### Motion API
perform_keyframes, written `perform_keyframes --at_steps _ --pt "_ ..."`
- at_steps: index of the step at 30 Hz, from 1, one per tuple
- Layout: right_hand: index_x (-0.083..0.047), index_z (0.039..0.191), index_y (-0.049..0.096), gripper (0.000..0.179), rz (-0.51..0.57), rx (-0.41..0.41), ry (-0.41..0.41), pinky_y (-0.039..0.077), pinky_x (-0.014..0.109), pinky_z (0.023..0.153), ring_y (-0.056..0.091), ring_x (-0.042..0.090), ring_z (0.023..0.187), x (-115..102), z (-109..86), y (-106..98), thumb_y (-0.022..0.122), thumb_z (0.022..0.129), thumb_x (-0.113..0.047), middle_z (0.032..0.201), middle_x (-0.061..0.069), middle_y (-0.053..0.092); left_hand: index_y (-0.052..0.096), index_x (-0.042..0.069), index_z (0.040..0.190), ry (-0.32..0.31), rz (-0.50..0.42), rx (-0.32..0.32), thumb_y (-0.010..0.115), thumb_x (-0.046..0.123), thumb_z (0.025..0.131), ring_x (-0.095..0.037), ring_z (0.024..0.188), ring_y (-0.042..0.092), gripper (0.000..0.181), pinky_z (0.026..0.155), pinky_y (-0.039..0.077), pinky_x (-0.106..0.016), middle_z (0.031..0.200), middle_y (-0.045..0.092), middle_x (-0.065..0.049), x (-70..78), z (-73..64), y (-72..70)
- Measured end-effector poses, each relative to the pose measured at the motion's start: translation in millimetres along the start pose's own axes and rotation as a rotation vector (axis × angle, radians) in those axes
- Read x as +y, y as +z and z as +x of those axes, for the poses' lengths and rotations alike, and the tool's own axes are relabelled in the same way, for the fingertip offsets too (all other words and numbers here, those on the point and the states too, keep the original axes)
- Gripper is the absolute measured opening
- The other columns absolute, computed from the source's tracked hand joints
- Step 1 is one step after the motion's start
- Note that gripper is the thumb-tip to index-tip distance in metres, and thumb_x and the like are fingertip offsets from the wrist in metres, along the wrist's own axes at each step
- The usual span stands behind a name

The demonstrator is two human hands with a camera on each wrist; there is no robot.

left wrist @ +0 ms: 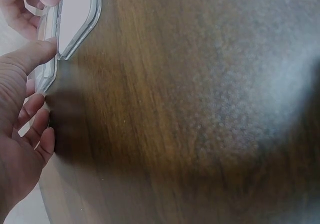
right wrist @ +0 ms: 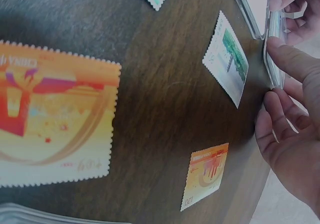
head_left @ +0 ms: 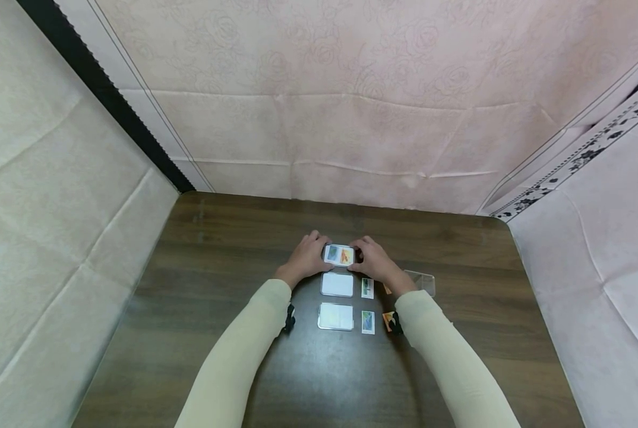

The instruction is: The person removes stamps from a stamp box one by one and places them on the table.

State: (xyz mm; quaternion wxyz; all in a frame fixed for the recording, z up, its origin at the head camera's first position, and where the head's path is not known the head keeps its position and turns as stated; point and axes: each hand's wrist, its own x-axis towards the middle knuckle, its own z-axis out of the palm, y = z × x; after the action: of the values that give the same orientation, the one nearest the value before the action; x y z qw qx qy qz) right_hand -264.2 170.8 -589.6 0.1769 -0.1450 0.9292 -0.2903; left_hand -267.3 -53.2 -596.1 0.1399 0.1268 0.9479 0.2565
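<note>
Both hands are at the farthest of three clear flat cases. That clear case [head_left: 339,255] holds two stamps side by side, one bluish and one orange. My left hand [head_left: 307,257] pinches its left end, thumb on the near edge, and my right hand [head_left: 373,260] pinches the right end likewise. In the left wrist view the left thumb [left wrist: 35,54] presses the edge of the case, its other fingers beyond. Just nearer lies a second case [head_left: 337,285] with a white inside, and nearest me a third white one [head_left: 335,316].
Right of the cases lie a green stamp [right wrist: 227,59] and a blue-green stamp [head_left: 368,322]. Two orange stamps, one small in view [right wrist: 205,176] and one large [right wrist: 55,119], lie farther right. A clear box [head_left: 425,283] sits partly behind the right wrist. Pale cloth surrounds the wooden table [head_left: 217,285].
</note>
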Motion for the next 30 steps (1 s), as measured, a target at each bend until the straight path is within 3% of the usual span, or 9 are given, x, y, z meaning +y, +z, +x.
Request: perform_keyframes --at_steps 30 --pt "-0.009 0.145 0.054 0.061 -0.005 -0.022 -0.010 0.052 0.046 0.099 0.058 0.028 0.114 -1.6 -0.5 -7.4 0.080 0.092 -0.024 0.132 0.012 0.053 0.056 0.015 0.140 -0.004 -0.051 -0.010 0.085 0.042 0.085 -0.021 0.113 0.048 0.069 0.098 0.048 -0.040 0.131 0.051 -0.003 -4.0 1.4 0.4"
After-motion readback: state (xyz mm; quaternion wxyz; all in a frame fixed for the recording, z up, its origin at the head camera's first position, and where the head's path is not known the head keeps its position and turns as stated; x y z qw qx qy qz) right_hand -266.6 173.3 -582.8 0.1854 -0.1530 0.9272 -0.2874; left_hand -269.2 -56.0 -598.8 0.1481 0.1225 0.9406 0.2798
